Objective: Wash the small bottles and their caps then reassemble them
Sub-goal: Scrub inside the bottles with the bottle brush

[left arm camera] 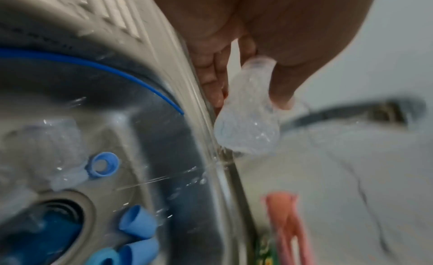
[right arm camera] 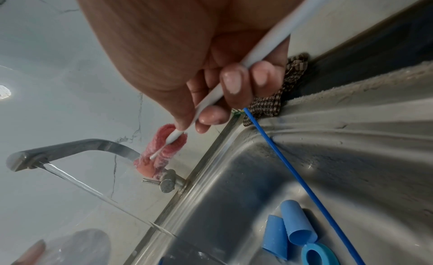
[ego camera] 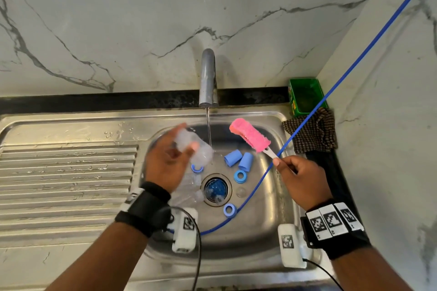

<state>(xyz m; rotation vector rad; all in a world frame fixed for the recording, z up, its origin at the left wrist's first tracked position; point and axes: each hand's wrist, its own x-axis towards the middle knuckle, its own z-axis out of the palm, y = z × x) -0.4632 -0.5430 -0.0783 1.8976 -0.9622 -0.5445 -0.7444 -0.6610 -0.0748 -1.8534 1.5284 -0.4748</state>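
My left hand (ego camera: 173, 156) grips a small clear bottle (ego camera: 196, 149) over the sink bowl (ego camera: 272, 196), just left of the running water (ego camera: 208, 125). The left wrist view shows that bottle (left arm camera: 248, 117) pinched between thumb and fingers, water spilling from it. My right hand (ego camera: 300, 177) holds a pink sponge brush (ego camera: 250, 134) by its white handle (right arm camera: 220, 94), head raised above the bowl. Two blue caps (ego camera: 238, 159) and three blue rings (ego camera: 240, 176) lie on the bowl floor. Another clear bottle (ego camera: 186, 192) lies by the drain (ego camera: 216, 189).
The steel tap (ego camera: 208, 78) runs at the back. A ribbed drainboard (ego camera: 68, 179) spreads left. A green box (ego camera: 306, 95) and a checked cloth (ego camera: 312, 132) sit at the back right corner. A blue cable (ego camera: 354, 64) crosses the bowl diagonally.
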